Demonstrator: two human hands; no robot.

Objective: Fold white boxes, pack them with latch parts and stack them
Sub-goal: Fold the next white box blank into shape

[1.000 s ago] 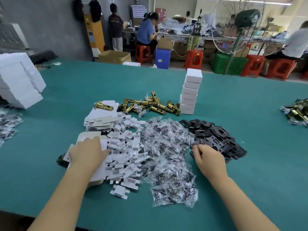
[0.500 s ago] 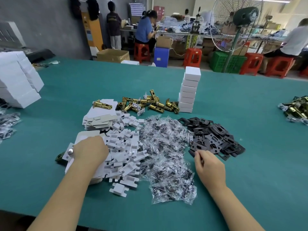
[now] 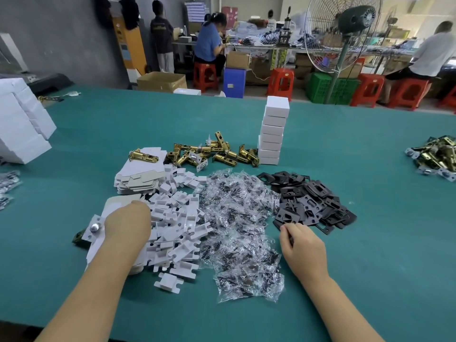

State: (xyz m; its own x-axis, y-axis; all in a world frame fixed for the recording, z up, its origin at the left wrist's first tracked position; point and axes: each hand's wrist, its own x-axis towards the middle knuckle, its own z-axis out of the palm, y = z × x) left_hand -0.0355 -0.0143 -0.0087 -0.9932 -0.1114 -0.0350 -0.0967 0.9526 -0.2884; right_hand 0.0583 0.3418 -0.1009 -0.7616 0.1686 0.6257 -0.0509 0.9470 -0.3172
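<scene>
My left hand (image 3: 127, 225) rests on a half-folded white box (image 3: 98, 243) at the near left and grips it; its fingertips are hidden. A latch's silver bolt (image 3: 95, 227) pokes out of the box's left end. My right hand (image 3: 302, 245) lies just in front of the pile of black plates (image 3: 311, 201), fingers curled, with a dark plate edge showing under them. Between my hands lie white card inserts (image 3: 177, 223) and clear screw bags (image 3: 237, 218). Brass latches (image 3: 212, 151) and flat box blanks (image 3: 140, 176) sit farther back. A stack of finished white boxes (image 3: 272, 132) stands upright.
More white boxes (image 3: 19, 129) are piled at the far left, with screw bags (image 3: 7, 183) below them. Another heap of brass latches (image 3: 436, 154) lies at the right edge. Beyond the green table (image 3: 370, 243) stand a floor fan (image 3: 345, 33), stools and seated people.
My right hand has drawn back a little from the black plates toward me, fingers closed. My left hand has stayed on the box, and the silver bolt has come into sight.
</scene>
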